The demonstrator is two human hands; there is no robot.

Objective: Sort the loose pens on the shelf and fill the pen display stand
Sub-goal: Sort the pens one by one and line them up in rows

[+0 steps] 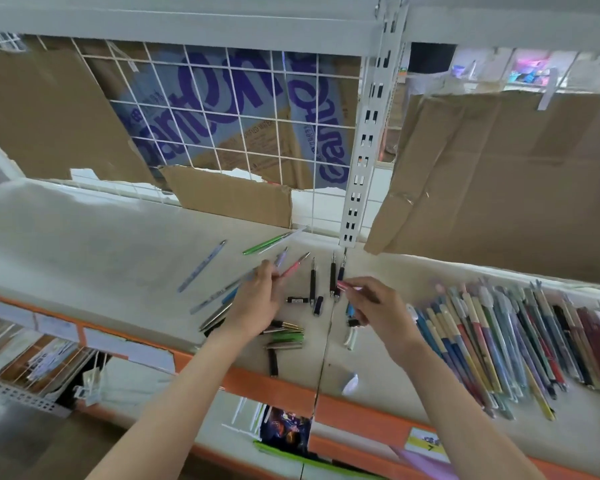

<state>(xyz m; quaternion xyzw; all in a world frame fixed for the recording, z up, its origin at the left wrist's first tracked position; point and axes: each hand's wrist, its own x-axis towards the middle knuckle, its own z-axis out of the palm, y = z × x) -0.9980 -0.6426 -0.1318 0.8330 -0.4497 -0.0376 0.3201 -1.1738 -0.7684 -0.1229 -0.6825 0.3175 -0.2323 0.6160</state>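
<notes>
Head view: the left hand (pixel 257 299) pinches a pink pen (pixel 297 265) by its lower end, tip pointing up and away. The right hand (pixel 374 303) pinches a pink cap (pixel 347 286) between thumb and fingers, just beside the black pens (pixel 333 277). Both hands are above the shelf (pixel 101 244), among loose pens — a green pen (pixel 265 243) lies further back. A row of packed pens (pixel 499 341) lies to the right, well apart.
</notes>
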